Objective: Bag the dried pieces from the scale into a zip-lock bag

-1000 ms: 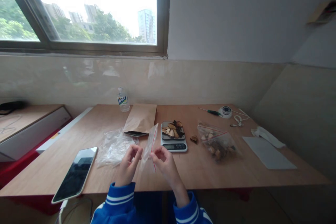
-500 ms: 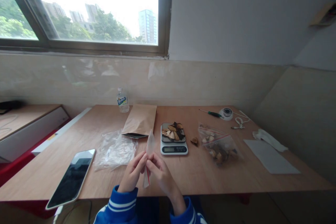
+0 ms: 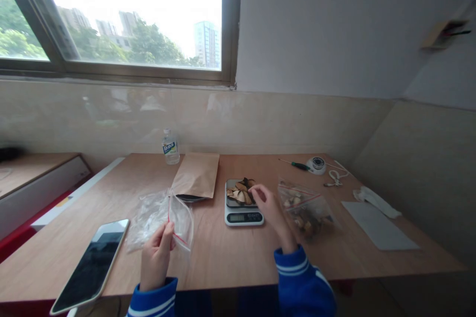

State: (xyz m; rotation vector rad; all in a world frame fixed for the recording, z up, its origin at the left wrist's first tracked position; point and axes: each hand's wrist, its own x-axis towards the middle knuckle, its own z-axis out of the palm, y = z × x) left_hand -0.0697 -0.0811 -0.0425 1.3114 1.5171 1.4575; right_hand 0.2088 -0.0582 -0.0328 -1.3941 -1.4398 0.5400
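At lower centre of the frame, left hand (image 3: 156, 257) pinches an empty zip bag (image 3: 181, 222) by its red-striped mouth, keeping it upright and open. Right hand (image 3: 268, 204), fingers loosely curled and holding nothing, touches the dried slices (image 3: 240, 192) on the scale (image 3: 243, 216), right of the bag.

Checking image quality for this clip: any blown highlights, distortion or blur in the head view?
Head view: the window sky is blown out white; wide-angle bending curves the window frame and table edge; the left hand holding the clear zip bag and the right hand at the scale look slightly soft.
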